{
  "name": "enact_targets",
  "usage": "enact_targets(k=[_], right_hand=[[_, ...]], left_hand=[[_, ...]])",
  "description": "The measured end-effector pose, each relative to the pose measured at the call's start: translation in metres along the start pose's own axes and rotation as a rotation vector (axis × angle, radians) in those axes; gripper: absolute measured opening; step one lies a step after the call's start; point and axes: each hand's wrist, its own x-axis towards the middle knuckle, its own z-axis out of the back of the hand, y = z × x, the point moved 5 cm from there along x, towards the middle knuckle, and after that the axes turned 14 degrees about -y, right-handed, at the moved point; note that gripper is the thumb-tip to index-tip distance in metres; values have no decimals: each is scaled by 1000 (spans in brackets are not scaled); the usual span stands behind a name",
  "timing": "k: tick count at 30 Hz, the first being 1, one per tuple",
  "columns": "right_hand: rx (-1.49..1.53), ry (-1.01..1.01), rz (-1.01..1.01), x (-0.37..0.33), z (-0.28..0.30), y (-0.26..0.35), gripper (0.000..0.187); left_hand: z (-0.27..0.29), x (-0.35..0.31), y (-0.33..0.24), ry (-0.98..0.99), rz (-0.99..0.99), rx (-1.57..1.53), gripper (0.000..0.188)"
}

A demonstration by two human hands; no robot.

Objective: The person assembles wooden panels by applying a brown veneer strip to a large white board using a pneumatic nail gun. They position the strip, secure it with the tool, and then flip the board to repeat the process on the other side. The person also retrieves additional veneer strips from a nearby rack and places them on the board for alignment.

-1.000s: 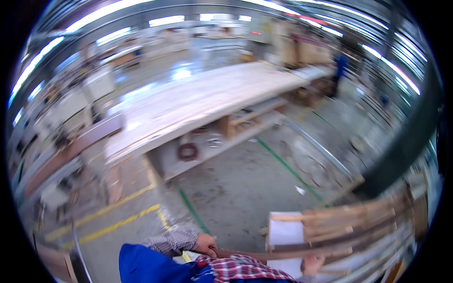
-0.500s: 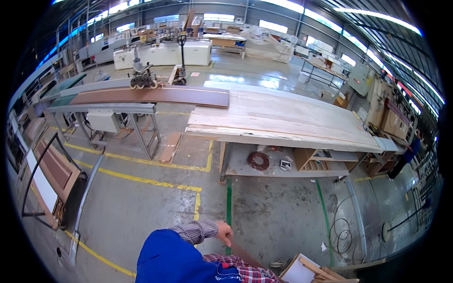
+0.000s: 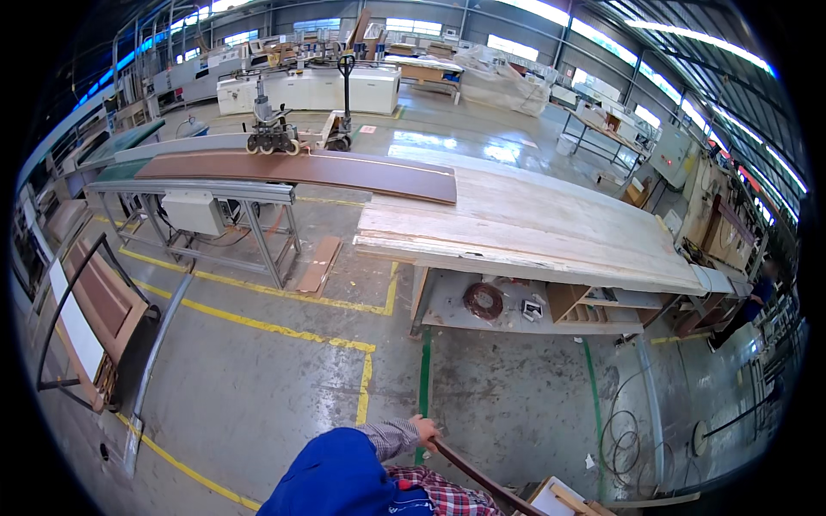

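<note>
My left hand point(image 3: 425, 432) reaches in from the lower edge in a checked cuff and blue garment. Its fingers are closed around the end of a long, narrow brown board point(image 3: 482, 480), which slants down to the lower right and leaves the picture. My right hand does not show. Ahead, a wide brown panel point(image 3: 379, 175) lies partly on a metal-framed conveyor point(image 3: 206, 191), and its right end rests on a pale wooden worktable point(image 3: 533, 215).
Under the worktable, a shelf holds a reddish-brown coil point(image 3: 483, 300). A cart with panels point(image 3: 103, 322) stands at left. Wood pieces point(image 3: 564, 499) lie at lower right, near a loose cable point(image 3: 621, 443). A pallet jack point(image 3: 344, 103) stands behind the conveyor. Another person point(image 3: 757, 297) is at far right.
My left hand has risen slightly, and more of the brown board in it shows. The wide brown panel has slid farther right onto the worktable. The view has shifted a little.
</note>
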Motion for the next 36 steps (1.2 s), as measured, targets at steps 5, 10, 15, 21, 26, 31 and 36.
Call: enact_targets(k=[5,10,15,21,26,31,36], right_hand=[[94,460,-137,-9,-42,-32,22],[66,836,-201,-37,-116,-76,18],[10,1150,-4,-89,-199,-98,13],[-145,1596,87,-145,-296,-135,18],[-372,1708,62,-162,-365,-194,17],[-394,1688,312,-172,-422,-244,21],[-439,1957,231,-195,-453,-282,18]], left_hand=[[-29,-5,-30,4,197,50,89],[-31,-6,-32,-100,331,-332,86],[-38,-9,6,18,515,-443,73],[28,37,32,-138,490,-505,55],[125,109,39,-402,374,-563,52],[194,144,59,-570,498,-761,49],[269,118,93,-789,538,-1345,50]])
